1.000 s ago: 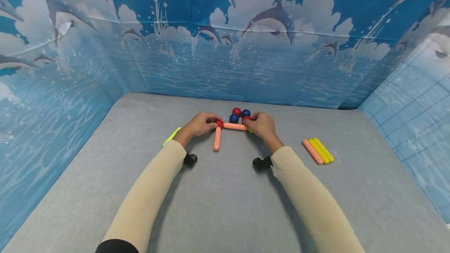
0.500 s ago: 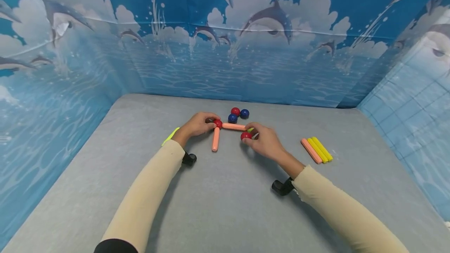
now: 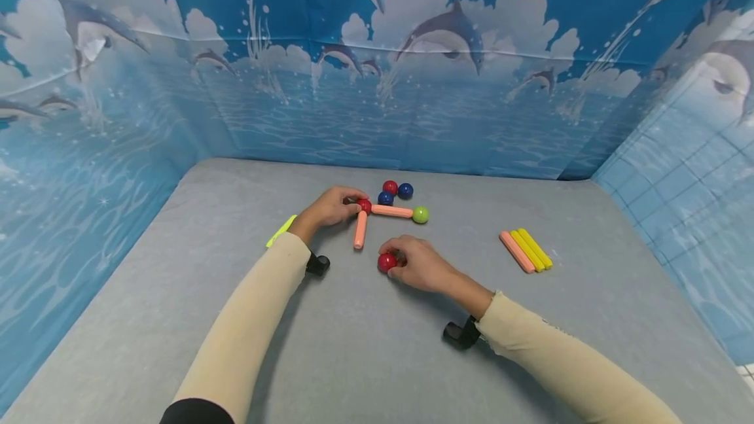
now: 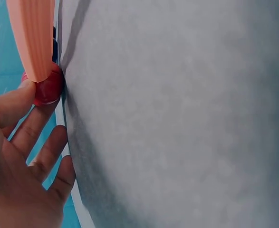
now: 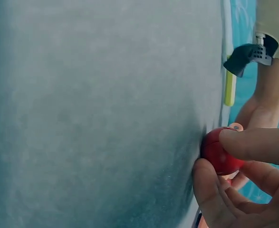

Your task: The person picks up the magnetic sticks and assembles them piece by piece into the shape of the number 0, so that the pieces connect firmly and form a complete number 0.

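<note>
My left hand (image 3: 334, 207) pinches a red ball (image 3: 364, 205) between thumb and fingers. Two ribbed orange sticks meet at that ball: one orange stick (image 3: 360, 231) points toward me, and the other orange stick (image 3: 392, 211) runs right to a green ball (image 3: 420, 214). Nearer to me, my right hand (image 3: 421, 265) holds another red ball (image 3: 386, 262) low at the table, close to the free end of the near stick but apart from it. In the right wrist view, thumb and fingers grip this red ball (image 5: 221, 151).
Behind the sticks sit a loose red ball (image 3: 390, 186) and two blue balls (image 3: 405, 191). An orange stick and two yellow sticks (image 3: 531, 248) lie side by side at the right. Partly behind the left wrist lies a yellow-green stick (image 3: 280, 231). Printed cloth walls (image 3: 377, 116) border the grey table.
My right hand has carried its red ball from beside the green ball toward me and left, uncovering the green ball. The left hand keeps its pinch, nearly still.
</note>
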